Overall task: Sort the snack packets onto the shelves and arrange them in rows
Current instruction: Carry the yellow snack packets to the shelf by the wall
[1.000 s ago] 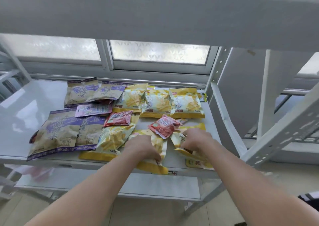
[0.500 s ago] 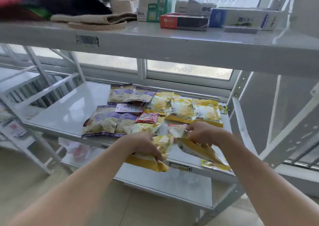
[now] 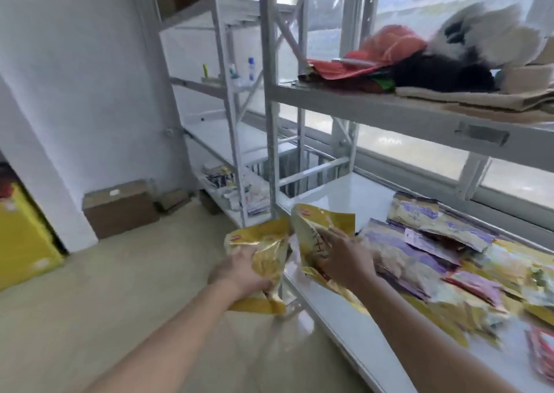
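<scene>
Both crinkly yellow foil snack packets have left the white metal shelf (image 3: 344,200): left hand (image 3: 239,272) grips one yellow packet (image 3: 263,257), right hand (image 3: 341,257) pinches the other (image 3: 314,227) (slippery foil, blurred swing; either could drop).

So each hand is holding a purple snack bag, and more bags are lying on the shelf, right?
Not quite. The bags in the hands are yellow, not purple: the head view shows the left hand gripping one yellow bag and the right hand another. Purple bags lie on the shelf.
</scene>
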### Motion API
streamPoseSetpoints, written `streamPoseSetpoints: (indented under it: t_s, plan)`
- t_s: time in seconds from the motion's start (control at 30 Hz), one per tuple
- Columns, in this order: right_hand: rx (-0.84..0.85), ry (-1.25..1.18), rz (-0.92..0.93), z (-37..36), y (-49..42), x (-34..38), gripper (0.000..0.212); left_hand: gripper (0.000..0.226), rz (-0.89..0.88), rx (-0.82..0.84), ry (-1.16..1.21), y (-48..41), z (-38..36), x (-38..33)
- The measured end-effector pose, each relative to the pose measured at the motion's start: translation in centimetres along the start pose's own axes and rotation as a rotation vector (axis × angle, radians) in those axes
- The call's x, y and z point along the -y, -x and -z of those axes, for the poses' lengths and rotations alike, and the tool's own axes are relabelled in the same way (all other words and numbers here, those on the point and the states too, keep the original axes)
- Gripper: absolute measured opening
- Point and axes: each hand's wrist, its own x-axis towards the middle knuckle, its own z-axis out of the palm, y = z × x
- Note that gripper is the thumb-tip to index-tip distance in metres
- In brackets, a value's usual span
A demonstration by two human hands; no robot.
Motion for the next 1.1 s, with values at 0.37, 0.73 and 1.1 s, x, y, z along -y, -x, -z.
streamPoseSetpoints:
  t_s: [0.37, 0.73, 1.1]
  plan:
    - [0.078, -0.006, 0.286, -12.0, -20.3, 24.4, 0.072, 0.097, 0.219, -0.206, 0.108, -11.3, 12.5, 24.1]
    - [0.175, 0.026, 0.389, -22.9, -38.3, 40.6, 0.070, 0.095, 0.376, -0.255, 0.102, -26.2, 21.0, 40.7]
    - [0.227, -0.039, 0.451, -31.3, -65.2, 52.9, 0.072, 0.098, 0.471, -0.268, 0.055, -50.5, 31.0, 52.3]
